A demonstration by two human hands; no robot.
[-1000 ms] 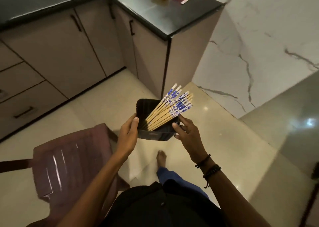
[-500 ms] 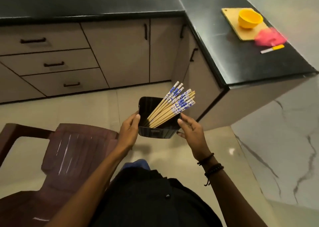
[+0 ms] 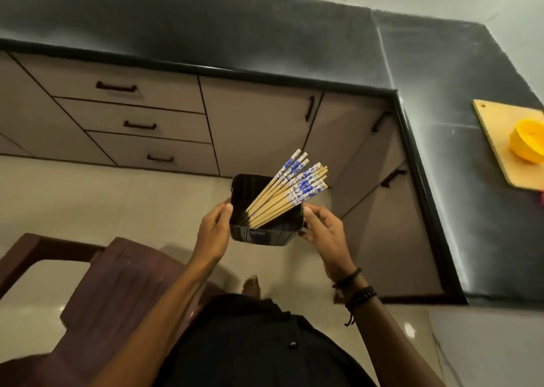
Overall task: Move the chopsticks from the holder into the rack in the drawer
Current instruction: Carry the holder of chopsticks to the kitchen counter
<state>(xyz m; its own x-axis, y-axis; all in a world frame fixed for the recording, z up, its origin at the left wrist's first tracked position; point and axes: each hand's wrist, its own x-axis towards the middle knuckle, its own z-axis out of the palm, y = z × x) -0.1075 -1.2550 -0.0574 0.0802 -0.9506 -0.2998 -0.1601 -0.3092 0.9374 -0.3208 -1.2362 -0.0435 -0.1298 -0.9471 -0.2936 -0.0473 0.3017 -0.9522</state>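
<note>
I carry a black square holder in front of me, above the floor. My left hand grips its left side and my right hand grips its right side. Several wooden chopsticks with blue-and-white patterned tops lean out of the holder toward the upper right. Three shut drawers with black handles sit stacked in the cabinet ahead on the left. No rack is visible.
A black L-shaped countertop runs across the top and down the right. On its right end lies a wooden cutting board with a yellow bowl. A brown plastic chair stands at lower left. Cabinet doors face me.
My view has swung left and nearer to the cabinets, so the drawer stack is now ahead on the left. Both hands keep the same hold on the holder.
</note>
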